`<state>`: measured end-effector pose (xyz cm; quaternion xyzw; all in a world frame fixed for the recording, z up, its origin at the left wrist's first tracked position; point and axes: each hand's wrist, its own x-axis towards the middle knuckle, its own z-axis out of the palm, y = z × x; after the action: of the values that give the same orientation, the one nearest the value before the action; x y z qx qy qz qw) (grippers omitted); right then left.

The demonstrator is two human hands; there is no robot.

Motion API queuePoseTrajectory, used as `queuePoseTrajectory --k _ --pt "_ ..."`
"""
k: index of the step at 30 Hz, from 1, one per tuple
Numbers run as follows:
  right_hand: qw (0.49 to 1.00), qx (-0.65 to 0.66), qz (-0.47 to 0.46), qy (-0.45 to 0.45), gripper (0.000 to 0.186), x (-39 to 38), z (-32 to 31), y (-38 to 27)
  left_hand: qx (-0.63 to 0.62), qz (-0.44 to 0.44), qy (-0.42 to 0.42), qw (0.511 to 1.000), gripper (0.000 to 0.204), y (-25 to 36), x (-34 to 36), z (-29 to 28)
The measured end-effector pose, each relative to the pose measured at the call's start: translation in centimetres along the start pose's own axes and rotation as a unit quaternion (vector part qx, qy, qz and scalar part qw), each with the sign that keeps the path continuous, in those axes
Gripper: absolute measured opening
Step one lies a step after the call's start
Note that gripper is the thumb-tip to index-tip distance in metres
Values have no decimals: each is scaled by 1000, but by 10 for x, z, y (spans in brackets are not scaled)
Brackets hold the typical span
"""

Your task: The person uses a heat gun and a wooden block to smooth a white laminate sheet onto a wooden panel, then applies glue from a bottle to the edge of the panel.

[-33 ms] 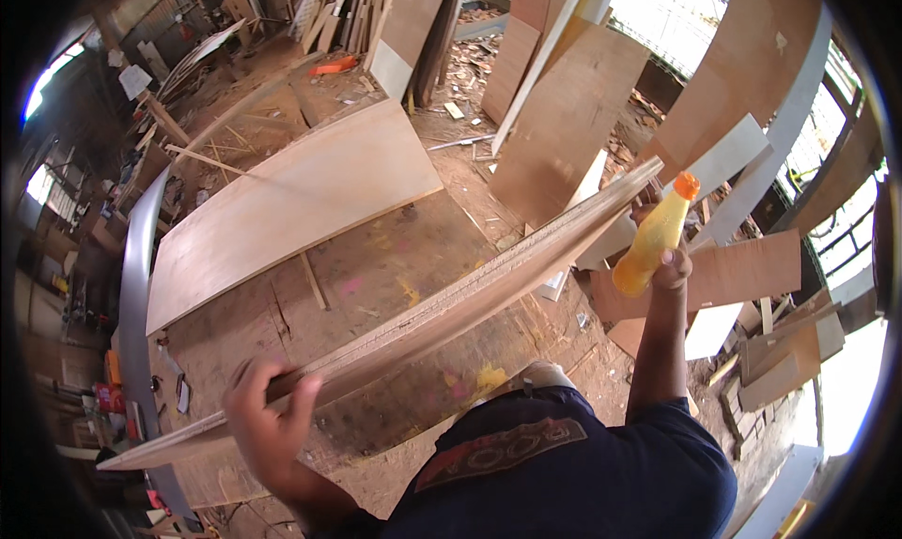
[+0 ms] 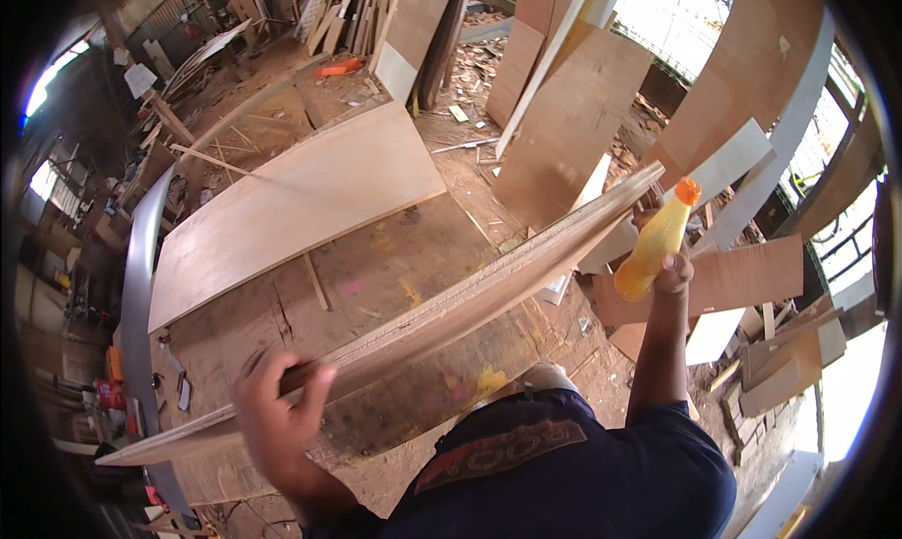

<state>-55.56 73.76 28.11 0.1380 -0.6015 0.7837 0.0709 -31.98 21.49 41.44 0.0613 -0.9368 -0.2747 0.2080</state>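
Observation:
A long plywood board (image 2: 470, 290) stands on edge, slanting across the workbench, its layered edge facing up. Around that edge, toward its left end, curl the thumb and fingers of my left hand (image 2: 280, 415). My right hand (image 2: 673, 274) is closed round a yellow plastic bottle (image 2: 652, 249) with an orange cap, held tilted beside the board's far right end. Some fingers of this hand are hidden behind the bottle, and whether they also touch the board I cannot tell.
Another pale board (image 2: 301, 210) lies flat on the stained workbench (image 2: 376, 248), near a thin wooden strip (image 2: 317, 281). A grey curved sheet (image 2: 141, 266) runs along the bench's left side. Large panels (image 2: 571, 116) lean at the back right; offcuts (image 2: 794, 360) litter the floor on the right.
My left hand has shifted slightly to the right along the board's edge. The right hand keeps the bottle in nearly the same place; the whole view has moved a little.

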Motion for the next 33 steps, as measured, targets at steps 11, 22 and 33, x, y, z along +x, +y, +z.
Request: queuePoseTrajectory --k 11,22,33 --pt "959 167 -53 -225 97 35 -74 15 -39 19 -154 987 37 139 92 102" --pt "967 154 53 -198 83 151 -131 -34 -85 -222 -137 962 56 151 79 107" --pt "971 26 -69 -228 55 203 -41 -84 -31 -186 -50 981 53 158 71 112"
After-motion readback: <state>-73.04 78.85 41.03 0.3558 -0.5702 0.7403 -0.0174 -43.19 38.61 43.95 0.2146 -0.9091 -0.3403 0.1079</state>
